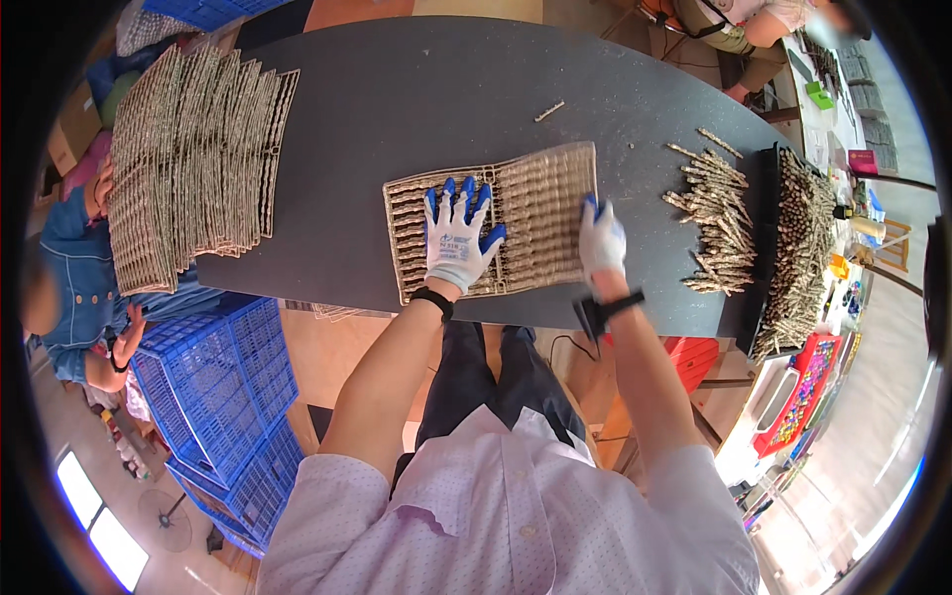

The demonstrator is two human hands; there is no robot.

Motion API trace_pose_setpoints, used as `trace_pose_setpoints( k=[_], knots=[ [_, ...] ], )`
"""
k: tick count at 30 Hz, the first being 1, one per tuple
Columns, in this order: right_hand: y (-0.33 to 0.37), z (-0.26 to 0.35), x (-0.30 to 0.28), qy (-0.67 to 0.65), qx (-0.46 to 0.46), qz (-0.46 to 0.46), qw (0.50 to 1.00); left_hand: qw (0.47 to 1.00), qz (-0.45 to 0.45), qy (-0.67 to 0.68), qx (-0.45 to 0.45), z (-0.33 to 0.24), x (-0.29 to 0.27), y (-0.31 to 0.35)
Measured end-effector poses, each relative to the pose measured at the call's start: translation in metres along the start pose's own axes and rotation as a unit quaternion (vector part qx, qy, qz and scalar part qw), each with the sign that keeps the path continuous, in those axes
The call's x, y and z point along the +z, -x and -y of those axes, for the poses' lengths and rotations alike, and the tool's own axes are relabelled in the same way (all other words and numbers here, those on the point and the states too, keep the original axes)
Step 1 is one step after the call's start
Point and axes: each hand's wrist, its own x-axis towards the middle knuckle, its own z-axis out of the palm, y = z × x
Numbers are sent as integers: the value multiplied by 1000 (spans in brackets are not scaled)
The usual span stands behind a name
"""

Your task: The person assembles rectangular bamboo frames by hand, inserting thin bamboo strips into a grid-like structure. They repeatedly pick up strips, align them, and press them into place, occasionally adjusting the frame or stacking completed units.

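A flat, brownish-gold frame [543, 213] lies on the dark table in front of me. It looks like rows of wavy, stick-shaped slots in two panels side by side, and its right panel is smeared by motion. Spread flat across the left panel is my left hand [459, 233], in a white glove with blue fingertips, fingers apart. At the right edge of the frame, my right hand [602, 238] in a matching glove has its fingers curled at the rim, pinching it. Part of the left panel is hidden under the left hand.
Stacked similar frames [198, 159] stand at the table's left end. Loose patterned sticks [716, 218] lie to the right, beside a black tray [762, 258] full of them. One stick [549, 111] lies beyond the frame. Blue crates [213, 387] and a person [74, 268] are at left.
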Motion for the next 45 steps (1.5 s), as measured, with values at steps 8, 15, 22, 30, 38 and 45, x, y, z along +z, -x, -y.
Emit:
trace_pose_setpoints(
  k=[8, 15, 22, 30, 38, 45],
  knots=[
    [16, -4, 3, 3, 17, -19, 1000, 1000, -23, -14, 4, -2, 1, 0],
    [-43, 63, 10, 23, -67, -16, 997, 998, -32, -10, -54, -3, 4, -1],
    [29, -16, -16, 102, -49, 26, 993, 996, -63, 15, -56, -4, 2, -1],
    [2, 57, -8, 232, -488, -21, 841, 997, -32, 12, -62, -1, 4, 0],
    [2, 56, 18, 338, -418, 107, 837, 869, -81, 146, -466, 29, -4, 41],
    [4, 61, 18, 358, -416, 112, 829, 667, -97, 534, -510, 64, -26, 48]
  ],
)
